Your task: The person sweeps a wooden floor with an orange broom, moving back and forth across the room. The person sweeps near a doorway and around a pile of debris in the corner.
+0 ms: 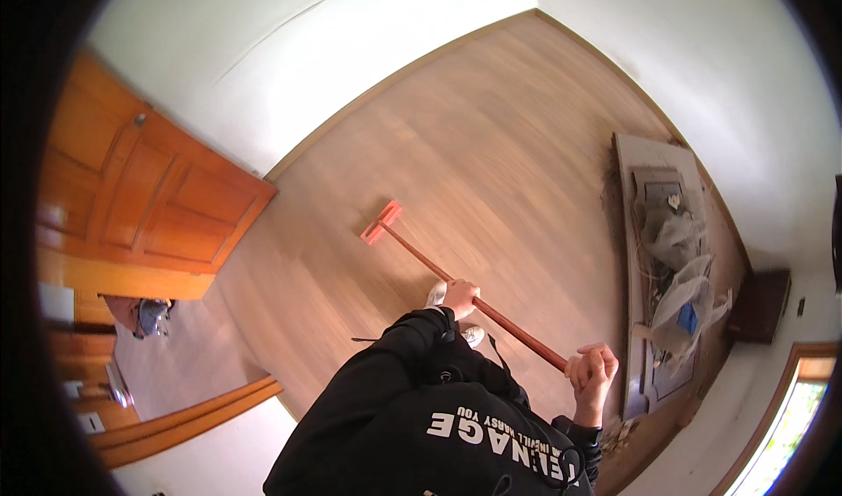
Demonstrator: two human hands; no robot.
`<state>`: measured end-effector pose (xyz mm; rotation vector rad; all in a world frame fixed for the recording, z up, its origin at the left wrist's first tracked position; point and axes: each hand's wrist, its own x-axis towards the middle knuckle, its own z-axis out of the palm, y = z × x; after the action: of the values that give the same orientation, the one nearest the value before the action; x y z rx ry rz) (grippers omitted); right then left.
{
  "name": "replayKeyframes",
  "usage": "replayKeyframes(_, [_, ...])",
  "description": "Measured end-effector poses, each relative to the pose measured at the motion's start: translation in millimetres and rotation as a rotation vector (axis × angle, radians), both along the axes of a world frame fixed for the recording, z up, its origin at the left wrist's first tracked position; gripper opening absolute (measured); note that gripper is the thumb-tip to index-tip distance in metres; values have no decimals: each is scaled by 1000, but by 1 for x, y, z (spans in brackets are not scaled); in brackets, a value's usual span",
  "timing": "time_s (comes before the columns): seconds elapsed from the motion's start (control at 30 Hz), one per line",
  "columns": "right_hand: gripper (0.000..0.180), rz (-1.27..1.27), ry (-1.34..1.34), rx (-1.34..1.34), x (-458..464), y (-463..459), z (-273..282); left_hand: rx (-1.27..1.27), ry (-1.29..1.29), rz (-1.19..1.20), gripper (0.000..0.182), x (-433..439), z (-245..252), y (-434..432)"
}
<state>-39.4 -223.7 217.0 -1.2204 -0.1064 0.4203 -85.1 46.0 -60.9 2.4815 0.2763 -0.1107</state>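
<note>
My left hand (462,297) is wrapped around the middle of a long reddish-brown broom handle (516,333). Over the upper end of the same handle, my right hand (591,371) is closed, off to the right of my body. The handle slants down and to the left, ending in a pink-red broom head (381,223) that lies at floor level on the wood-look planks (460,187). Its bristles are mostly hidden from above. Part of a light shoe (472,335) shows below the handle, and another is partly hidden by my left hand.
An orange wooden door (164,200) stands open at left, beside a doorway with a bundle (146,314) on the floor beyond. Along the right wall lies a dusty panel (635,266) carrying crumpled plastic sheeting (677,298). Debris (621,433) and a dark box (760,306) are nearby.
</note>
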Motion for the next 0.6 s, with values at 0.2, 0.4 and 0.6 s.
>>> replayKeyframes(0.2, [36,157,-61,17,44,29,0,-46,-106,97,9,29,-2,30])
replayKeyframes(0.4, [33,-125,-185,-57,79,48,40,-142,-147,-84,10,121,22,30])
replayKeyframes(0.6, [37,-267,-418,-196,98,108,67,-273,-195,-255,14,228,44,52])
